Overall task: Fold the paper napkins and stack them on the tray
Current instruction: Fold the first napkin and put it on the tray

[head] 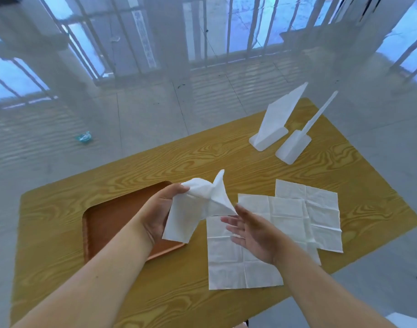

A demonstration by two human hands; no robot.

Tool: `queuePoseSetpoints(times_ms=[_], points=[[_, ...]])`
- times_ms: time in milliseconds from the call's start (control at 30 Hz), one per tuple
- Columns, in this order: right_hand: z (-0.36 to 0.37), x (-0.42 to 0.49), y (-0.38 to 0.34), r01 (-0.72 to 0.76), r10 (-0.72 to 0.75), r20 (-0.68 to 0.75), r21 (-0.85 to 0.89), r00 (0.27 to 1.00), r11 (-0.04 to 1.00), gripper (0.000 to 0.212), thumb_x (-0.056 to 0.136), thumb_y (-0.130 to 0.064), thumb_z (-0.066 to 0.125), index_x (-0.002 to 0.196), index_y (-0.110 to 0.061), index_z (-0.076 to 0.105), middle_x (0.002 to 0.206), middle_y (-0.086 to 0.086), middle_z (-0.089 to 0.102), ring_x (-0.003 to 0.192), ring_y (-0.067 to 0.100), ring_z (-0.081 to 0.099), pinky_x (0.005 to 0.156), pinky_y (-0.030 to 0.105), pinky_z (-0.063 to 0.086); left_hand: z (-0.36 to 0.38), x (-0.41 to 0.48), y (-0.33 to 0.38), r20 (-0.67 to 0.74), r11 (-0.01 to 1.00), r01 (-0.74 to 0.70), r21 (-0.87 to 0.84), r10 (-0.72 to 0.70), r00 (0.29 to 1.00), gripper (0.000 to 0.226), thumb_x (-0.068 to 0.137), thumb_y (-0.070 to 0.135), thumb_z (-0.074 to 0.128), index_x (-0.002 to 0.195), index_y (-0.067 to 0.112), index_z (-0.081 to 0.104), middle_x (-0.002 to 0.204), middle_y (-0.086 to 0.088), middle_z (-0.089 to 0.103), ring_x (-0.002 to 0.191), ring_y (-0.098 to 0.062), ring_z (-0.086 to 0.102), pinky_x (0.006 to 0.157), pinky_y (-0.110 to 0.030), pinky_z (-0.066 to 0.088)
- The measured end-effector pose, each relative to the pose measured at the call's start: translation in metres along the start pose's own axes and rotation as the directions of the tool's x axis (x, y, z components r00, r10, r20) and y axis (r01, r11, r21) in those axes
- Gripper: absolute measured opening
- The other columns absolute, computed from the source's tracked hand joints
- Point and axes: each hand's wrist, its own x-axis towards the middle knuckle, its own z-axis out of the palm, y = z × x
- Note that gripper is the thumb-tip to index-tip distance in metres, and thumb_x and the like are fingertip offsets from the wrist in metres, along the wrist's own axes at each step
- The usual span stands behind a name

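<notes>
The left hand (163, 209) pinches a limp, crumpled paper napkin (198, 204) in the air beside the tray (103, 216), while the right hand (252, 230) hovers open-fingered near its drooping corner, probably the best hold since such light, soft tissue tears easily.

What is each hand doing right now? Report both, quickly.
Left hand: grips the rumpled white paper napkin.
Right hand: open, fingers spread, holding nothing.
</notes>
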Motion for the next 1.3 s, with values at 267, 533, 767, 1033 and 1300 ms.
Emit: queuePoseSetpoints(times_ms=[267, 533, 767, 1033, 1300], points=[[0.056, 0.021, -0.033, 0.138, -0.136, 0.071, -0.014, 0.988, 0.990, 0.058, 0.084, -0.014, 0.081, 0.137, -0.012, 0.060, 0.130, 0.012, 0.073, 0.113, 0.027, 0.068, 0.115, 0.054, 0.044, -0.044, -0.031, 0.006, 0.056, 0.994, -0.090, 0.068, 0.086, 0.995, 0.060, 0.096, 0.036, 0.068, 0.145, 0.004, 0.055, 0.131, -0.024, 0.059, 0.115, -0.049, 0.058, 0.097, -0.064, 0.048], [0.063, 0.023, -0.054, 0.279, -0.325, -0.086, -0.343, 0.942, 0.897, 0.096, 0.088, -0.010, 0.076, 0.165, -0.032, 0.022, 0.106, 0.012, 0.070, 0.102, 0.024, 0.068, 0.094, 0.041, 0.057, -0.060, -0.040, 0.002, -0.345, 0.898, -0.147, 0.414, 0.304, 0.888, 0.110, 0.072, 0.019, 0.094, 0.161, 0.035, 0.031, 0.122, -0.015, 0.076, 0.112, -0.031, 0.073, 0.101, -0.052, 0.057], [0.068, 0.018, -0.069, 0.331, -0.458, -0.039, -0.636, 0.888, 0.697, 0.075, 0.091, -0.007, 0.072, 0.156, -0.029, 0.042, 0.082, -0.003, 0.076, 0.069, 0.009, 0.067, 0.067, 0.025, 0.052, -0.075, -0.042, 0.003, -0.289, 0.707, -0.169, 0.687, 0.479, 0.829, 0.050, 0.088, 0.014, 0.084, 0.131, 0.027, 0.064, 0.083, 0.005, 0.082, 0.074, -0.009, 0.076, 0.078, -0.032, 0.059], [0.073, 0.013, -0.080, 0.342, -0.484, -0.041, -0.656, 0.874, 0.673, 0.038, 0.096, -0.006, 0.067, 0.128, -0.026, 0.064, 0.085, -0.002, 0.080, 0.077, 0.010, 0.069, 0.081, 0.037, 0.060, -0.080, -0.046, 0.007, -0.321, 0.654, -0.189, 0.732, 0.576, 0.751, 0.020, 0.089, 0.021, 0.085, 0.101, 0.032, 0.074, 0.085, -0.002, 0.081, 0.077, -0.022, 0.076, 0.072, -0.042, 0.062], [0.075, 0.012, -0.083, 0.354, -0.482, -0.068, -0.592, 0.873, 0.724, 0.024, 0.097, -0.005, 0.068, 0.113, -0.022, 0.073, 0.100, 0.011, 0.080, 0.100, 0.029, 0.073, 0.098, 0.048, 0.059, -0.088, -0.048, 0.006, -0.358, 0.714, -0.245, 0.656, 0.580, 0.731, 0.012, 0.088, 0.023, 0.086, 0.095, 0.031, 0.081, 0.081, 0.007, 0.078, 0.079, -0.009, 0.069, 0.082, -0.031, 0.057]])
